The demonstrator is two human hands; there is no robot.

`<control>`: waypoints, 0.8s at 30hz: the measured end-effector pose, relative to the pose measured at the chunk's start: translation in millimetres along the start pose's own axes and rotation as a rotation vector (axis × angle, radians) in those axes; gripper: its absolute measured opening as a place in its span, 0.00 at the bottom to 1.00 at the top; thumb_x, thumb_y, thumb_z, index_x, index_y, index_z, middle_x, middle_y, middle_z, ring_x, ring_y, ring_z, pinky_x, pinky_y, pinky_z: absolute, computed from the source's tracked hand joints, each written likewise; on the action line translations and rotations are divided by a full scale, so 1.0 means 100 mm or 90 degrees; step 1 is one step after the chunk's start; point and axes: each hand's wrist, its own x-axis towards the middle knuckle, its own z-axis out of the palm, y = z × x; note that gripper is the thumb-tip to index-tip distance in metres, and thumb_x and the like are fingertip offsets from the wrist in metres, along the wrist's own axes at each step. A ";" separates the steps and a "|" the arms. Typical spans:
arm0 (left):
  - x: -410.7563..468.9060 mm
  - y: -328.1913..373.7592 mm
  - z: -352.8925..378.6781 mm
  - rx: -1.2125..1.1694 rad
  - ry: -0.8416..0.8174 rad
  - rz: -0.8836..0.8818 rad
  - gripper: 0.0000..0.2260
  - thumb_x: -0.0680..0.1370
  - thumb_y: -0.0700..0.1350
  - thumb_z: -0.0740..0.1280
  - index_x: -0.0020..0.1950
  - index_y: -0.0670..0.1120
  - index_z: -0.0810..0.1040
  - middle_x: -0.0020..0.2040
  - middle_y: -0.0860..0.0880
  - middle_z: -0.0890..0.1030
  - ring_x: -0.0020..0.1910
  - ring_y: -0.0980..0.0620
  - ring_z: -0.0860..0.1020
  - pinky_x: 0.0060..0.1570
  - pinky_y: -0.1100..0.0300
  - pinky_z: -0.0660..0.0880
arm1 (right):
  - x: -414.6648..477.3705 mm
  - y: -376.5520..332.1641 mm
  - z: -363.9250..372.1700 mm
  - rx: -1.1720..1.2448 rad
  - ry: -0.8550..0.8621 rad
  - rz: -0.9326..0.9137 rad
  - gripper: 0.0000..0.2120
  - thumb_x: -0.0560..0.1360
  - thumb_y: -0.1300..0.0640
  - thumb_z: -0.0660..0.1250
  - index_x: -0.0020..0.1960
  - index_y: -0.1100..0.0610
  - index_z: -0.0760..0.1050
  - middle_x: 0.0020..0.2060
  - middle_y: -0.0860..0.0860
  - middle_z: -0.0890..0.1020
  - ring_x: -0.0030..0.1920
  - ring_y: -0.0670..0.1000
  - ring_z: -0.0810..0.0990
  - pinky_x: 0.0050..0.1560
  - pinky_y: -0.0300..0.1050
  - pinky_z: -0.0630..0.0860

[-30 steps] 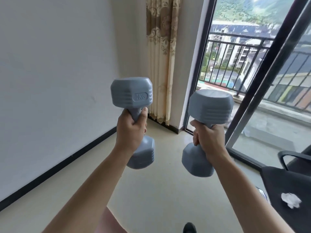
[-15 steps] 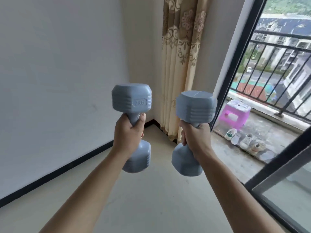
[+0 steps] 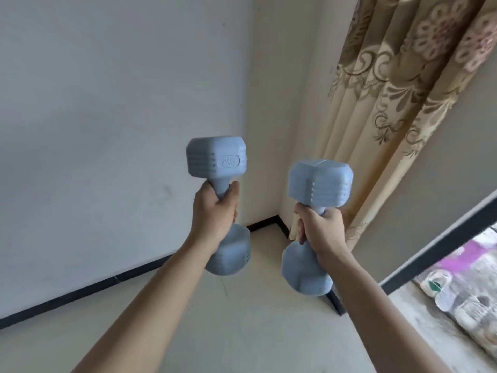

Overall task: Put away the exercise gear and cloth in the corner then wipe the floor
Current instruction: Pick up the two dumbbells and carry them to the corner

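The left grip (image 3: 215,214) is curled tight round the handle of the left dumbbell (image 3: 216,160), with the thumb wrapped across the front. The blue-grey weight stands nearly upright. One head sits just above the grip and bears a raised "2KG" mark; the other hangs just below it, near the wrist.

The right grip (image 3: 320,230) is closed the same way round the handle of the right dumbbell (image 3: 320,184). That weight is a little lower and leans slightly, its top head above the knuckles and its bottom head below and towards the left grip. The two weights are apart and do not touch, and both are held in the air above the floor (image 3: 242,332).

Beyond and between the two grips lies the room corner (image 3: 269,230), where black skirting (image 3: 80,294) meets the pale floor under a plain wall (image 3: 107,103). Behind and above the right grip hangs a beige flowered curtain (image 3: 390,103). Further right of that grip runs a dark door frame (image 3: 443,238), and past it are blurred pale shoes (image 3: 457,300) and something purple, too smeared to make out.
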 end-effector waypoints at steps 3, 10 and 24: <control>0.60 0.00 0.31 0.007 0.009 -0.020 0.14 0.79 0.44 0.65 0.42 0.35 0.70 0.29 0.43 0.74 0.26 0.50 0.71 0.26 0.65 0.69 | 0.72 -0.03 0.02 -0.006 -0.016 0.023 0.16 0.70 0.59 0.66 0.26 0.62 0.67 0.22 0.59 0.70 0.25 0.53 0.68 0.35 0.47 0.71; 1.82 -0.69 1.32 0.046 0.030 -0.136 0.13 0.79 0.45 0.65 0.40 0.37 0.69 0.30 0.43 0.73 0.26 0.51 0.70 0.27 0.65 0.69 | 2.62 0.51 0.25 -0.018 -0.101 0.091 0.12 0.70 0.59 0.66 0.30 0.62 0.69 0.24 0.59 0.71 0.25 0.52 0.68 0.33 0.47 0.69; 2.61 -2.75 2.40 0.127 0.087 -0.557 0.09 0.78 0.42 0.64 0.39 0.41 0.71 0.27 0.47 0.72 0.21 0.53 0.69 0.24 0.61 0.68 | 4.51 2.60 0.77 -0.260 -0.212 0.412 0.10 0.70 0.55 0.69 0.43 0.62 0.74 0.27 0.54 0.75 0.20 0.48 0.70 0.22 0.38 0.68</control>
